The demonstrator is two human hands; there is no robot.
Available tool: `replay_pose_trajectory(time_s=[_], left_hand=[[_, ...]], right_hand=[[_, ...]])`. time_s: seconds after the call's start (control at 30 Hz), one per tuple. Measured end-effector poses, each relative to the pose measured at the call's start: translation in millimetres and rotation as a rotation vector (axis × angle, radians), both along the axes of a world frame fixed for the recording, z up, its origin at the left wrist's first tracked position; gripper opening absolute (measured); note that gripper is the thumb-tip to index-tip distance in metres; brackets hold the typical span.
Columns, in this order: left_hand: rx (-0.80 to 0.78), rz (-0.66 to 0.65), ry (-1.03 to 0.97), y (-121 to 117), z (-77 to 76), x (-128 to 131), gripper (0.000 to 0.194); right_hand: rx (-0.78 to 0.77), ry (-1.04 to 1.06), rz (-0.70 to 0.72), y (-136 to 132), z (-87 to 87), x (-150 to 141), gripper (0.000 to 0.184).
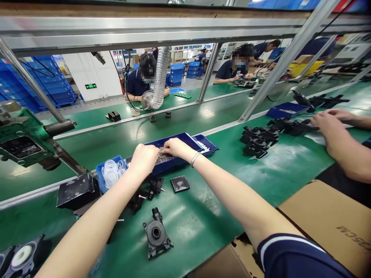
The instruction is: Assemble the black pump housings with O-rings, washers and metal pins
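Observation:
Over a dark blue bin [178,166] my two hands meet, fingertips low among small metal pins or screws [165,158]. My left hand [144,157] is closed with its fingers bent downward; what it pinches is hidden. Close beside it, my right hand [177,148] is also closed, thumb and fingers together, and I cannot make out anything between them. Nearer to me, a black plastic housing [156,233] with a round central opening lies on the green bench. Between it and the bin are a flat black square block [180,183] and small black fittings [155,187].
Left of the bin, a blue box [102,180] holds white rings [113,172]. A green machine [24,139] overhangs the left side. Black parts [257,139] lie to the right, near a co-worker's hands [330,125]. Cardboard boxes [324,220] border the bench front.

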State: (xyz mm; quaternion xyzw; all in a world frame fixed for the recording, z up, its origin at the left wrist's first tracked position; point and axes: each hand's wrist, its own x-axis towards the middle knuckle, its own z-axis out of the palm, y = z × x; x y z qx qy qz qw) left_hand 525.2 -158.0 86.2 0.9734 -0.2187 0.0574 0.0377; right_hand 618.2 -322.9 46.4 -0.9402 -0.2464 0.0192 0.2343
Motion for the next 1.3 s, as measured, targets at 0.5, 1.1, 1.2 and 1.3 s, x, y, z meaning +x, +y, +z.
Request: replay_pose_trajectory(time_s=[0.5, 1.1, 1.2, 1.3], left_hand=[[0.138, 0.052, 0.195, -19, -22.6, 51, 0.022], [-0.394, 0.109, -0.061, -3, -11.0, -12, 0.016], [-0.84, 0.098, -0.018, 13, -17.0, -85, 0.011], [-0.928, 0.254, 0.118, 31, -39.2, -154, 0.007]], right_hand=[[0.876, 0.453, 0.05, -53, -3.9, -144, 0.03], [0.597, -0.09, 0.324, -29, -80.2, -264, 0.005], [0.523, -0.252, 0.401, -34, -87.7, -267, 0.018], [0.503, -0.343, 0.414, -36, -92.0, -267, 0.024]])
